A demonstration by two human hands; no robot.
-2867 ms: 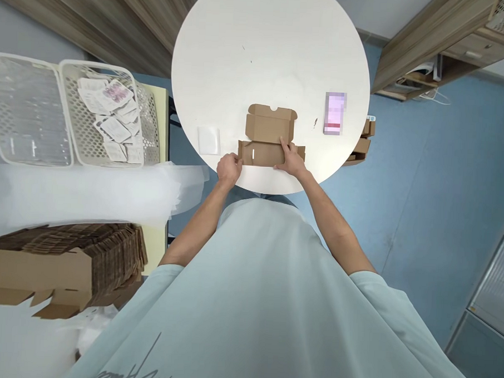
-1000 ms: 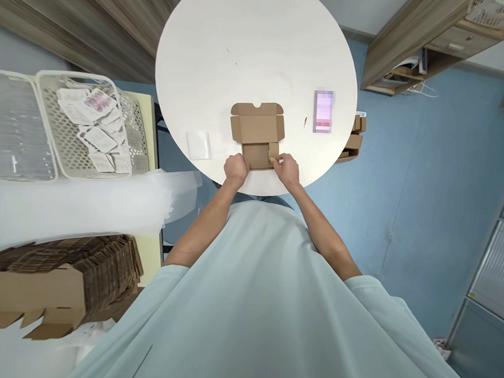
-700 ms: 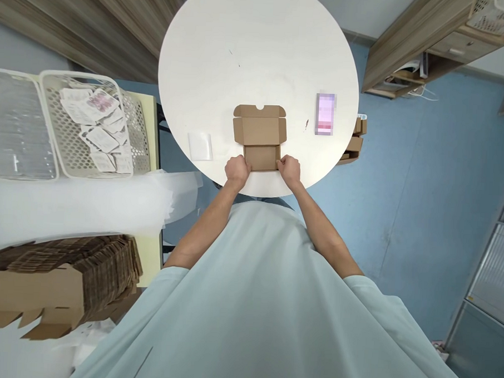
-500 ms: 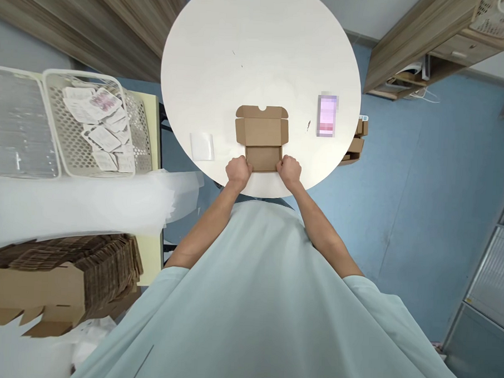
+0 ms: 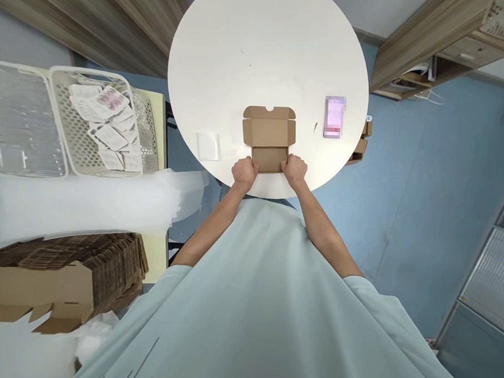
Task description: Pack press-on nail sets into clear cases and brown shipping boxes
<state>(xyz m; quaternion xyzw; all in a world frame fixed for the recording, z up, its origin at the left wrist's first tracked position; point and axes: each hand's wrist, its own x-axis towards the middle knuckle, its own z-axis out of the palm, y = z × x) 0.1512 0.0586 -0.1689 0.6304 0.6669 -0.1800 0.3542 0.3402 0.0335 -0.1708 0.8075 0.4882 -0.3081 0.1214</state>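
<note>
A brown cardboard box [image 5: 270, 159] lies near the front edge of the white round table [image 5: 266, 45], its flapped lid [image 5: 269, 132] folded open away from me. Its inside shows bare cardboard. My left hand [image 5: 245, 172] is closed on the box's left side wall, the thumb at the near left corner. On the opposite side wall my right hand [image 5: 295, 170] grips in the same way. Some fingertips are hidden behind the walls. To the left of the box a clear plastic sleeve [image 5: 208, 147] lies flat on the table.
A phone-like pixelated object [image 5: 334, 117] lies on the table's right. At the left, a side table holds a white basket of printed packets [image 5: 113, 121], a basket of clear plastic pieces [image 5: 23, 123], white foam sheets [image 5: 80, 201] and stacked flat cardboard [image 5: 115, 272].
The whole view has shifted slightly, so table and things appear a little further right. Both hands keep their hold on the box, which looks unchanged.
</note>
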